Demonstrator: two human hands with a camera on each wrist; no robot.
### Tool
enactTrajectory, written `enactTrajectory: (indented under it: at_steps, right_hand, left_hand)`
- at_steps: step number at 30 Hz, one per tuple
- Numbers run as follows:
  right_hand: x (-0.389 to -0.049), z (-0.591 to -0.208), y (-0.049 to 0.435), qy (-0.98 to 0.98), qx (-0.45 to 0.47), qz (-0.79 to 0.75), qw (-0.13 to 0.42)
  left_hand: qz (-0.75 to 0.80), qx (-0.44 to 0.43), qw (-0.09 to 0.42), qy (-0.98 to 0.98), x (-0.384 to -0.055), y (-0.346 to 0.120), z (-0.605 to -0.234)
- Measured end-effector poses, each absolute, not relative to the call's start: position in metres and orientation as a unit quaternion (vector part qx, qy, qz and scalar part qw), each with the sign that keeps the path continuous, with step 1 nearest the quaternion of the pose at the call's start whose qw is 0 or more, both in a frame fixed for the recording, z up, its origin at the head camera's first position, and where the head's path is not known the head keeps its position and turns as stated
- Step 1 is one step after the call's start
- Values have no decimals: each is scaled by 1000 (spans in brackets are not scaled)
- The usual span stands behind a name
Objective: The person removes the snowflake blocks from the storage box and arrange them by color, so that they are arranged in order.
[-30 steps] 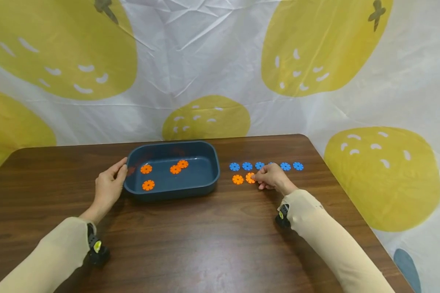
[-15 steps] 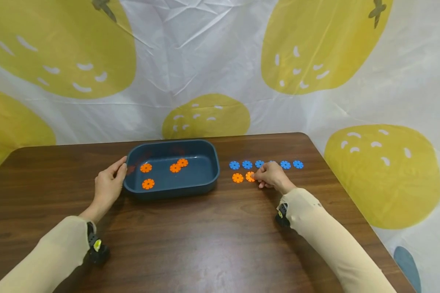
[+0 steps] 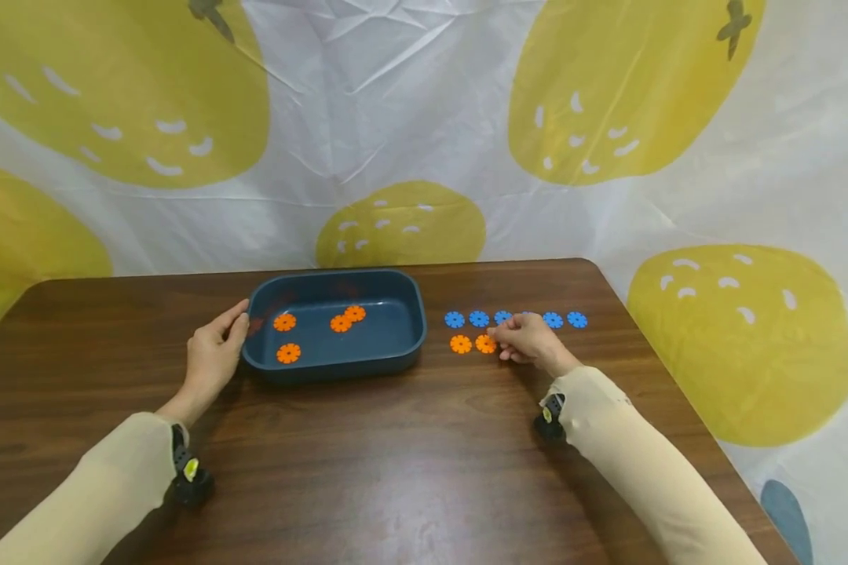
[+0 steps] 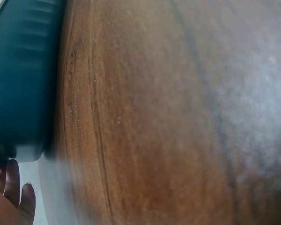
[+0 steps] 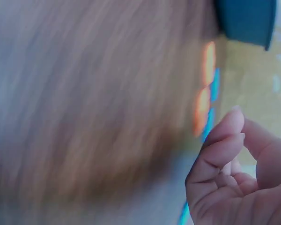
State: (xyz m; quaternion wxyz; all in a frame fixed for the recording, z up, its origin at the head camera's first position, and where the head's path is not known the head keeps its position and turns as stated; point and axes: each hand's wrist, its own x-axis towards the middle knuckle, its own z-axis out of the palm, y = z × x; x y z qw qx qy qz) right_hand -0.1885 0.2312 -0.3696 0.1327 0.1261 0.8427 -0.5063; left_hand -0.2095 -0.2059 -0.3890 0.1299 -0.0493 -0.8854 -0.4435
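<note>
My left grip point(image 3: 213, 355) grasps the left end of the tray point(image 3: 385, 333), which rests on the counter point(image 3: 367, 471). Four orange discs point(image 3: 288, 353) lie inside the tray; two of them overlap. Right of the tray, two orange discs point(image 3: 460, 344) lie before a row of six blue discs point(image 3: 479, 318). My right grip point(image 3: 530, 340) is curled closed, holding nothing, fingertips just beside the nearer orange disc.

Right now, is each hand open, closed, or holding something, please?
Left hand: holding the dark blue tray by its left end.
Right hand: closed, nothing visible in it, beside an orange piece.
</note>
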Motion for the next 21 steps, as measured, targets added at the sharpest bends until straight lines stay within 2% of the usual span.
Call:
enactTrajectory:
  at_steps: [4, 7, 10, 14, 21]
  right_hand:
    - [-189, -355, 205, 817, 104, -559, 96]
    - [-194, -341, 170, 799, 69, -594, 69]
    - [-201, -331, 128, 791, 35, -608, 65]
    - [-209, -328, 75, 792, -2, -605, 86]
    - [-225, -345, 13, 786, -22, -595, 167]
  left_hand:
    - [-447, -46, 130, -884, -210, -206, -389]
    - [-449, -42, 129, -883, -211, -206, -389]
    - [-441, -39, 135, -886, -212, -207, -389]
    - [-442, -43, 137, -885, -212, -207, -390]
    - [-455, -49, 135, -879, -213, -207, -392]
